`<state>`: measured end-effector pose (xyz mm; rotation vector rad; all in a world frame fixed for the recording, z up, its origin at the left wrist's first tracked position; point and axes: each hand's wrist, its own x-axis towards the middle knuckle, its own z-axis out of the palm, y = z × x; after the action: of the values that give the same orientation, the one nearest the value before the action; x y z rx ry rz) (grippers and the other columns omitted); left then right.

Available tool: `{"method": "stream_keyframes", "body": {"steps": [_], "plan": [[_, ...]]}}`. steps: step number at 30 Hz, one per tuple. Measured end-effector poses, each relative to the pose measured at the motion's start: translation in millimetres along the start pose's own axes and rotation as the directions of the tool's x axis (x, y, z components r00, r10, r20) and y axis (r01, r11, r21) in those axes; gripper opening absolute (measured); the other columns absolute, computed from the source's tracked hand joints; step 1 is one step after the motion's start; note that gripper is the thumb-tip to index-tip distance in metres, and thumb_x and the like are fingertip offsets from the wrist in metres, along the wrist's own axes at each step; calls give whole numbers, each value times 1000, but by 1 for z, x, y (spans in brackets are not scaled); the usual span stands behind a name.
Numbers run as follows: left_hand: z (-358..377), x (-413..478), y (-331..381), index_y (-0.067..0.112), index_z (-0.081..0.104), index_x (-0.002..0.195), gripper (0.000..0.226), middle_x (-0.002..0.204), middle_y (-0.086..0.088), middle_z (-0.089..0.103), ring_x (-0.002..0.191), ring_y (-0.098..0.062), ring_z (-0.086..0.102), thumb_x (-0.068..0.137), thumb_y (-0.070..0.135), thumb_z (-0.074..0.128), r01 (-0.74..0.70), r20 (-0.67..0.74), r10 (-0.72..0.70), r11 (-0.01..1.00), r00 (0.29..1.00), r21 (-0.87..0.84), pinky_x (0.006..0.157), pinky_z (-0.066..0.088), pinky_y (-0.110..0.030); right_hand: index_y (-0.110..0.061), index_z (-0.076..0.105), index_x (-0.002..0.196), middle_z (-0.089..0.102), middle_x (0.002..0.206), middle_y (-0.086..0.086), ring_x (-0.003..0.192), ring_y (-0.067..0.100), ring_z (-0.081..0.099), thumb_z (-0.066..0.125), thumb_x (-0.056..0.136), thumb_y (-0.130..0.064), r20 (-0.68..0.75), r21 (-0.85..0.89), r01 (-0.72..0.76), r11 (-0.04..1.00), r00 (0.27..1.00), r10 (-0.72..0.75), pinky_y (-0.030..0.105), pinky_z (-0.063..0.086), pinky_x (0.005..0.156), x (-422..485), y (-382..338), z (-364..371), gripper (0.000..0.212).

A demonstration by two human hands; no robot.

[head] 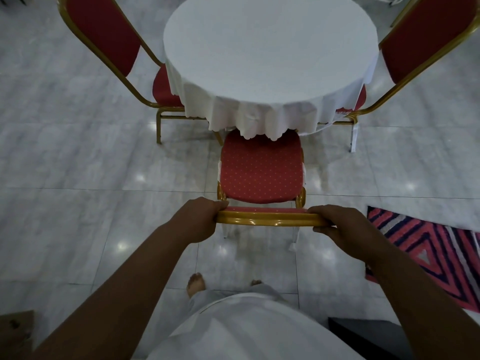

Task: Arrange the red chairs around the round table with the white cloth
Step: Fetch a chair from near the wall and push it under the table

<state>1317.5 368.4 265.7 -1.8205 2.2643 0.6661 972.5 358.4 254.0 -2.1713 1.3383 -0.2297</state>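
A round table with a white cloth (270,55) stands ahead of me. Directly below me is a red chair (261,170) with a gold frame, its dotted seat partly under the hanging cloth edge. My left hand (201,219) grips the left end of its gold top rail. My right hand (342,226) grips the right end of the same rail. Another red chair (104,35) stands at the table's left, its seat tucked under the cloth. A third red chair (426,40) stands at the right side.
The floor is glossy grey marble tile (78,165). A pink, navy and white patterned rug (428,248) lies at the right. My bare feet (196,283) are just behind the chair. A brown box corner (15,331) shows at the lower left.
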Motion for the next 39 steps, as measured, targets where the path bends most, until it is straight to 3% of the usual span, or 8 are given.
{"method": "stream_keyframes", "body": {"steps": [10, 13, 17, 19, 21, 23, 27, 39], "plan": [[0, 10, 10, 25, 47, 139, 50, 116, -9, 65, 101, -24, 62, 92, 8, 49, 6, 12, -7, 996, 1000, 85, 88, 52, -34, -28, 61, 123, 69, 105, -5, 87, 4, 58, 71, 84, -19, -5, 37, -55, 998, 998, 55, 17, 43, 79, 4, 17, 11, 42], [0, 12, 11, 25, 39, 145, 59, 125, -9, 61, 108, -24, 60, 90, 12, 56, -6, 83, 3, 999, 997, 36, 91, 50, -33, -30, 56, 129, 67, 114, -5, 90, 2, 56, 72, 83, -32, 36, -9, -104, 995, 994, 104, 23, 48, 85, 2, 14, 7, 49], [-7, 12, 2, 30, 26, 150, 87, 146, -4, 47, 125, -21, 51, 79, 66, 59, 36, 205, 14, 970, 979, -240, 104, 45, -42, -28, 41, 143, 50, 141, -3, 121, 13, 51, 62, 83, -54, 26, -9, -153, 988, 988, 153, 24, 37, 94, 4, -9, -1, 68], [-5, 11, 4, 32, 23, 151, 96, 153, -2, 38, 137, -22, 40, 73, 85, 40, 23, 48, -6, 931, 999, -365, 112, 33, -49, -24, 35, 146, 38, 151, 2, 138, 18, 36, 51, 89, -55, -73, 17, -160, 987, 984, 161, 27, 28, 101, 9, -23, 1, 67], [3, 13, 9, 29, 19, 153, 90, 159, 1, 25, 148, -18, 18, 80, 81, 25, -26, -171, -47, 916, 984, -401, 120, 12, -49, -19, 31, 148, 30, 156, 5, 146, 19, 21, 38, 93, -57, -192, 38, -176, 984, 965, 180, 33, 21, 109, 16, -32, 9, 67], [12, 20, 14, 23, 14, 154, 83, 162, 1, 16, 149, -15, 5, 87, 72, 19, -30, -289, -78, 935, 954, -353, 121, 4, -47, -16, 27, 150, 27, 158, 7, 148, 19, 14, 29, 94, -59, -264, 48, -183, 982, 946, 189, 36, 17, 114, 26, -37, 20, 71], [26, 33, 11, 23, 12, 154, 82, 162, 2, 15, 150, -15, 3, 88, 72, 16, -2, -341, -103, 956, 935, -293, 121, 8, -46, -15, 27, 149, 31, 156, 5, 149, 19, 13, 19, 93, -64, -314, -17, -168, 986, 937, 154, 46, 23, 118, 43, -34, 38, 75], [10, 69, -2, 23, 17, 153, 77, 161, 0, 20, 150, -16, 7, 90, 67, 21, -12, -364, -97, 958, 926, -287, 120, 11, -44, -16, 32, 147, 37, 153, 5, 147, 19, 19, 19, 94, -62, -355, -33, -187, 982, 921, 163, 45, 26, 116, 81, -18, 29, 71]]}}
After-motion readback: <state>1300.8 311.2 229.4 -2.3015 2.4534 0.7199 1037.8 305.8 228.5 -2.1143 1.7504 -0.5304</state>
